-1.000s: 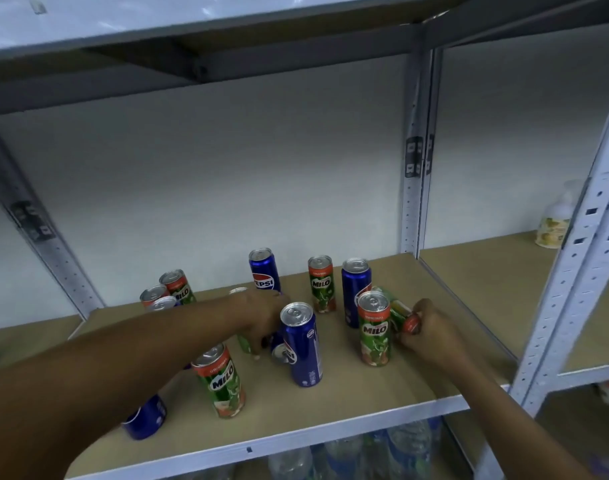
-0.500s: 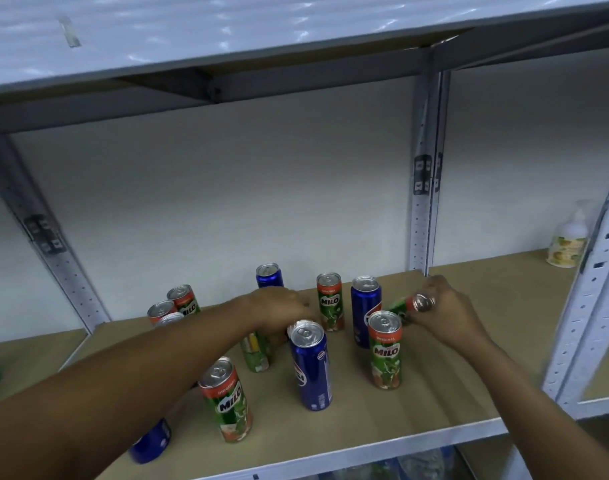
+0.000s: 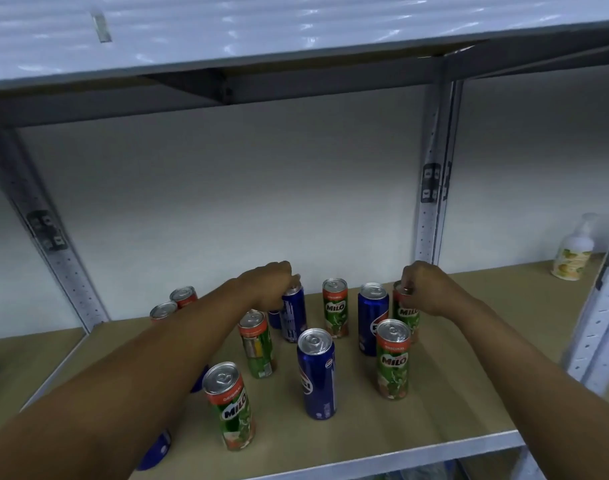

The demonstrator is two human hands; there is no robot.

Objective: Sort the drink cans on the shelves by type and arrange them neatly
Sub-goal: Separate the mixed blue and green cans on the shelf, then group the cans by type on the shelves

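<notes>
1. Left hand (image 3: 268, 284) first: fingers curled down over the rim of a blue Pepsi can (image 3: 293, 315), pinching it at the top as it stands upright mid-shelf.
2. Right hand (image 3: 431, 289) mirrors that, fingertips closed round the top of a green Milo can (image 3: 407, 311) at the right of the cluster.
3. Outward: both kinds stand mixed on the wooden shelf (image 3: 382, 420), another Milo can (image 3: 393, 360) just in front of the right hand, a Pepsi can (image 3: 318, 374) in the centre.
4. Handling call: slim, rigid, smooth metal; likely full and top-heavy, easily toppled. Gripping mid-body would be steadier than the rim.
5. A pump bottle (image 3: 571, 254) sits well apart, far right.
</notes>
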